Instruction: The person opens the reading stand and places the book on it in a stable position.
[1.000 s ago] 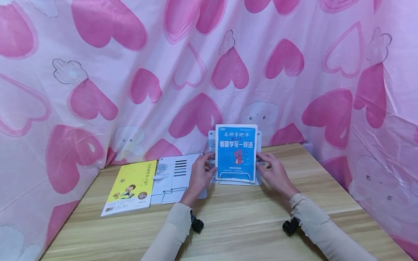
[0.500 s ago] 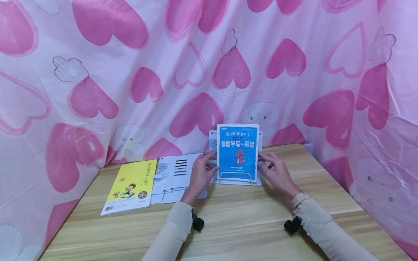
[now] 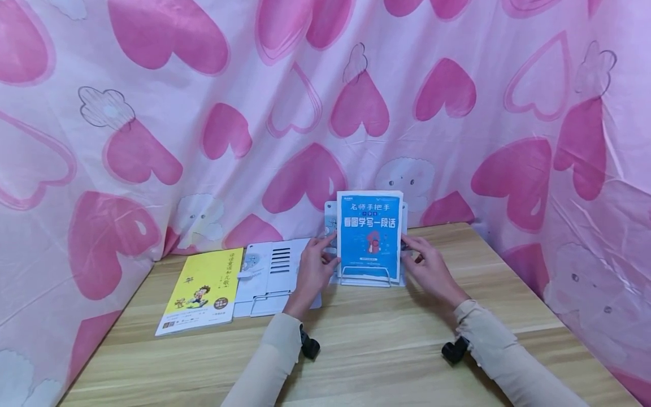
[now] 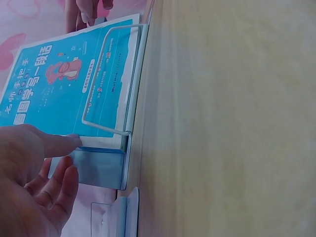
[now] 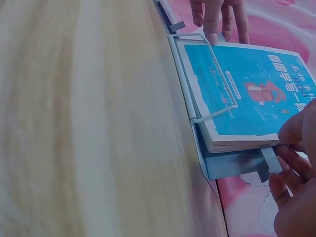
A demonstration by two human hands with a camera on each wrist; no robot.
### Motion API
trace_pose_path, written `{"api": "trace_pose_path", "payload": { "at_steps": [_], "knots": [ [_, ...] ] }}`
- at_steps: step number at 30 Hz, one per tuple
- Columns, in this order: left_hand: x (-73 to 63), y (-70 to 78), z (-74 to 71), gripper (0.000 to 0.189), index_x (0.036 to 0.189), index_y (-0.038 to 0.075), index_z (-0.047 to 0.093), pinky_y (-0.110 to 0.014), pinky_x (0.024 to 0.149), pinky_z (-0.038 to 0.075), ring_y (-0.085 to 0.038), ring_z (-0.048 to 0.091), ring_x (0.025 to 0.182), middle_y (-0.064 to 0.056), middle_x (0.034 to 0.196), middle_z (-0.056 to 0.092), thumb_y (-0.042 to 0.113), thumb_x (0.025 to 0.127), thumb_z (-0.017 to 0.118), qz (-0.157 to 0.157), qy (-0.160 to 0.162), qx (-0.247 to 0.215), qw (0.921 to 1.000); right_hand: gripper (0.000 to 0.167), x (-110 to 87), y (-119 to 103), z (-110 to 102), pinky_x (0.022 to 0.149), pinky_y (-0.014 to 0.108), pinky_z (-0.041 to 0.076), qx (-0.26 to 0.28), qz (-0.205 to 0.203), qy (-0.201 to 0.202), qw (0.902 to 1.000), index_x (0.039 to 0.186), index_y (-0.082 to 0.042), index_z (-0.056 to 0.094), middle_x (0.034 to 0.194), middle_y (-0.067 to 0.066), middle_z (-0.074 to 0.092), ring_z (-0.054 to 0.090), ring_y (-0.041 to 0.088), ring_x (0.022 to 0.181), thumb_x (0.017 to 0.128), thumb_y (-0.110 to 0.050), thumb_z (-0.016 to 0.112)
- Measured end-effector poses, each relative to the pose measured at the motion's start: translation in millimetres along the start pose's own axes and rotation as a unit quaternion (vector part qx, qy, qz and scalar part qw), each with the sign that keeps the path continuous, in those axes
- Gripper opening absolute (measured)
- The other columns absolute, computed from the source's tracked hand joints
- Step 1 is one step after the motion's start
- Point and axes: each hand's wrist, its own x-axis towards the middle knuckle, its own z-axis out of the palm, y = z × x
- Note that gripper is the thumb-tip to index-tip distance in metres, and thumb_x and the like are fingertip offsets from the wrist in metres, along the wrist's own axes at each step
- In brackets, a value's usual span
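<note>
A blue-covered book [image 3: 369,232] with white borders stands on a pale book stand [image 3: 330,212], leaning back against its plate. A white wire holder [image 3: 366,277] crosses the lower cover. On the book's left side, my left hand [image 3: 313,268] grips the edge; in the left wrist view its thumb [image 4: 64,144] presses the book's margin, while the other fingers curl beside the stand's plate. My right hand [image 3: 429,268] holds the opposite side, its thumb at the page edges and its other fingers around a side tab [image 5: 270,160] of the stand.
To the left, a second pale stand [image 3: 277,265] lies on the wooden table [image 3: 376,350], with a yellow book [image 3: 205,288] beside it overlapping its edge. A pink heart-patterned curtain [image 3: 300,51] hangs close behind and along both sides.
The blue book has shifted very slightly to the right against its stand. Both hands stay at its sides, the right one a touch farther right. The yellow book and second stand are unmoved.
</note>
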Motion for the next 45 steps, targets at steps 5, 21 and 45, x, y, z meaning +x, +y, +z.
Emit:
{"api": "trace_pose_path", "payload": {
  "at_steps": [5,21,45],
  "knots": [
    [0.7,-1.0,-0.7,0.071,0.155,0.030,0.061,-0.029,0.083,0.066,-0.013,0.068,0.089,-0.006,0.129,0.065,0.006,0.093,0.085,0.003,0.001,-0.002,1.0000,0.058,2.0,0.9,1.7,0.090,0.030,0.051,-0.010,-0.005,0.002,0.9999,0.165,-0.016,0.045,0.156,0.013,0.058,0.058,0.028,0.123,0.110,-0.012,0.062],
    [-0.9,1.4,5.5,0.082,0.166,0.032,0.045,-0.037,0.100,0.065,-0.024,0.075,0.112,-0.009,0.139,0.063,0.000,0.097,0.078,0.019,-0.021,-0.040,0.9988,0.067,1.3,5.3,1.9,0.083,0.025,0.052,-0.059,0.007,0.029,0.9978,0.162,-0.023,0.050,0.149,0.011,0.060,0.059,0.026,0.120,0.101,-0.017,0.078],
    [-5.1,2.4,10.0,0.084,0.163,0.040,0.047,-0.038,0.094,0.067,-0.027,0.068,0.112,-0.011,0.157,0.041,0.003,0.095,0.081,-0.020,0.036,-0.039,0.9984,0.069,3.3,4.4,6.2,0.088,0.031,0.054,-0.057,0.020,0.039,0.9974,0.164,-0.023,0.049,0.139,0.010,0.063,0.060,0.028,0.122,0.101,-0.020,0.079]
  ]
}}
